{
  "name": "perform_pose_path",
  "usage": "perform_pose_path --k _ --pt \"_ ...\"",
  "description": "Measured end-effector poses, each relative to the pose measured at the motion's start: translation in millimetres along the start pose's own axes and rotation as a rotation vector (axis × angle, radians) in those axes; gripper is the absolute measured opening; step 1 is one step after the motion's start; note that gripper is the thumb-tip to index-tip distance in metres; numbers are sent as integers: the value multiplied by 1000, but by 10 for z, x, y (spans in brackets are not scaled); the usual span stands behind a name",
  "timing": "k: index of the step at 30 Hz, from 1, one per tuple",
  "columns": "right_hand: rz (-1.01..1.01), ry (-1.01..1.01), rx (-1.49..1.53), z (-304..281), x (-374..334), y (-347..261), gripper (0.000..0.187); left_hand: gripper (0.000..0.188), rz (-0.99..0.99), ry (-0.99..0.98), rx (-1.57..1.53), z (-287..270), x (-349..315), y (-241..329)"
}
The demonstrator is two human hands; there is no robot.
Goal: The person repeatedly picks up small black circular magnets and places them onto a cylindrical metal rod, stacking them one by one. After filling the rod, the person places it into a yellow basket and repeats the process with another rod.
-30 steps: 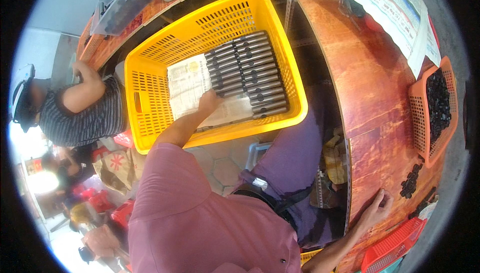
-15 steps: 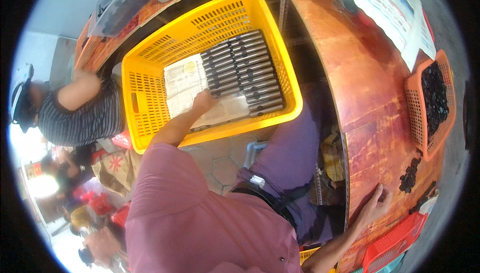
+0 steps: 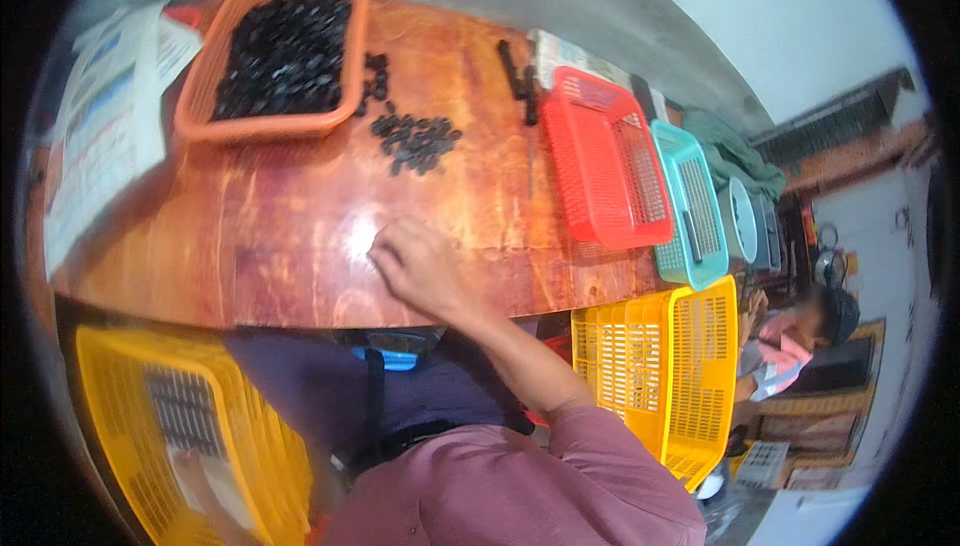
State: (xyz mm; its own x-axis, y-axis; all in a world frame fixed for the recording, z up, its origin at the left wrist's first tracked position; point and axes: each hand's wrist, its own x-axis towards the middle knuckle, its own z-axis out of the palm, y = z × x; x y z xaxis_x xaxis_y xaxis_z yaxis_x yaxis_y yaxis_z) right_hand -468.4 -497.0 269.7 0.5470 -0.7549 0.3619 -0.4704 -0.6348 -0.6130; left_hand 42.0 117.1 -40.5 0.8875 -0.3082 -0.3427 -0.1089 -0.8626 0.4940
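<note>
My left hand reaches down into a yellow crate at the lower left, over a pale sheet of paper. Next to it, dark metal rods lie in a row. Blur hides what its fingers do. My right hand rests near the front of the reddish wooden table, its fingers loosely bent and a little apart, nothing visible in them. Beyond that hand lies a small heap of black pieces. An orange basket full of similar black pieces stands farther back to the left.
A red basket and a teal basket stand on the table's right part. Large yellow crates sit below the table edge at right. Newspaper covers the table's left end. Another person is at the far right.
My view has swung right, from the yellow crate to the table. The left hand is still in the crate, now at the lower left. The right hand stays on the table.
</note>
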Motion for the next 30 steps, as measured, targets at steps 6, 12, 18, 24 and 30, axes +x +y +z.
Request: perform_pose_path --k 6,12,18,24,30 --pt "7 -3 159 -356 -544 54 11 30 126 433 54 -336 -579 2638" --pt "66 124 181 -1008 -757 127 9 27 820 416 -267 94 -1417 4603" --pt "15 445 -25 -1819 -540 206 9 26 1119 -51 -397 997 -2158 6457" --pt "137 663 -186 -2646 -226 365 10 22 862 -508 -691 1509 -2782 7250" --pt "512 639 -295 -3453 -303 1172 21 13 675 -656 -945 1882 -2465 7020"
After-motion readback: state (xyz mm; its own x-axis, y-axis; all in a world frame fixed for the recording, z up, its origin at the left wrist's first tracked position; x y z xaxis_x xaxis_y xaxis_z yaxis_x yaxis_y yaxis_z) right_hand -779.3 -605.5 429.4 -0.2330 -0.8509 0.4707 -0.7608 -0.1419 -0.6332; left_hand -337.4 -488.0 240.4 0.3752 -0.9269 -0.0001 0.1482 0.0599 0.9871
